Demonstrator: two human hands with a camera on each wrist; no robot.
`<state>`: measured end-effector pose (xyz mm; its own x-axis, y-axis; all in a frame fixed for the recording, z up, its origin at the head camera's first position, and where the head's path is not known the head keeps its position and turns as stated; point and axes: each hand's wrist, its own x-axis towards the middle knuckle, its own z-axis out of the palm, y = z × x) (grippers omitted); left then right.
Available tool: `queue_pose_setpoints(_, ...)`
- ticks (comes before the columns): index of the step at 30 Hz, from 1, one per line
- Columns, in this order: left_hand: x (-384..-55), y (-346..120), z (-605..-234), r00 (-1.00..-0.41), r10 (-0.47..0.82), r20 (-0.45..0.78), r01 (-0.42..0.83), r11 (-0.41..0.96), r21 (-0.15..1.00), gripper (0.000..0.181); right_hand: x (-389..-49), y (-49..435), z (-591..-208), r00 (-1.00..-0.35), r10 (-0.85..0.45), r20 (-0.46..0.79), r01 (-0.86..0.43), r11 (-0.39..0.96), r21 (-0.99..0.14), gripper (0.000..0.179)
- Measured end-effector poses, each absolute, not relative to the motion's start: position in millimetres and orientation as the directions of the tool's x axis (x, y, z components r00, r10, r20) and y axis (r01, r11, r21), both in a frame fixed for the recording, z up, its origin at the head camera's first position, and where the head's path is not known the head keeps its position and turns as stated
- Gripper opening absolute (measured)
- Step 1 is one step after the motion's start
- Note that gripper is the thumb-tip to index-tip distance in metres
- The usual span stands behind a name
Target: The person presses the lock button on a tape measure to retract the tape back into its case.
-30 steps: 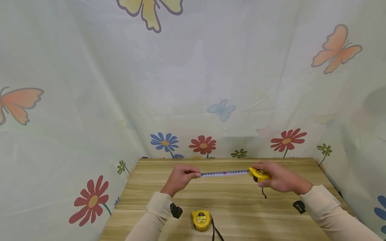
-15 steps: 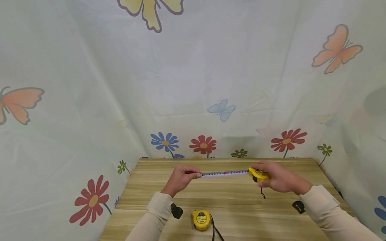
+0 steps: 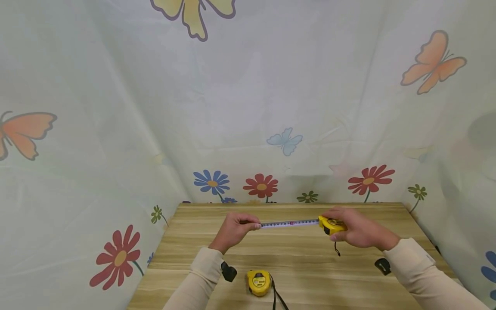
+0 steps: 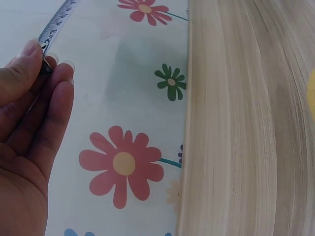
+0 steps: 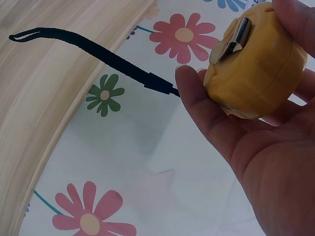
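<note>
My right hand [image 3: 362, 228] grips a yellow tape measure [image 3: 332, 224], its fingers and thumb curled round the case. In the right wrist view a metal clip shows on the tape measure [image 5: 258, 64], and a black wrist strap [image 5: 108, 56] hangs from it. A white blade [image 3: 290, 223] with printed numbers runs out of the case to the left, nearly level above the table. Between thumb and fingers my left hand [image 3: 234, 232] pinches the blade's free end; the left wrist view shows the blade [image 4: 56, 24] there. The blade's hook is mostly hidden by the fingertips.
A second yellow tape measure [image 3: 258, 283] with a black strap [image 3: 277, 297] lies on the wood-grain table [image 3: 310, 275] near the front. Behind the table hangs a pale curtain [image 3: 240, 103] printed with flowers and butterflies. Black wrist devices sit at both cuffs.
The left hand has shifted slightly to the right and the right hand slightly to the left, so the visible blade is a little shorter. Both grips stay the same.
</note>
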<state>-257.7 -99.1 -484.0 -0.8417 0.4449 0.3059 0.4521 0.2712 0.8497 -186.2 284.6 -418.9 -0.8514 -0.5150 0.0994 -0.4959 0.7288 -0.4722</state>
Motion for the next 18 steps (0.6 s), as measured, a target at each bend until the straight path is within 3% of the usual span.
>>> queue_pose_setpoints(18,-256.9,-93.6,-483.8,-0.850,0.446,0.281,0.430,0.279,0.858,0.007,-186.5,282.6,-418.7,-0.849,-0.519,0.095,-0.497,0.727,-0.474,0.056)
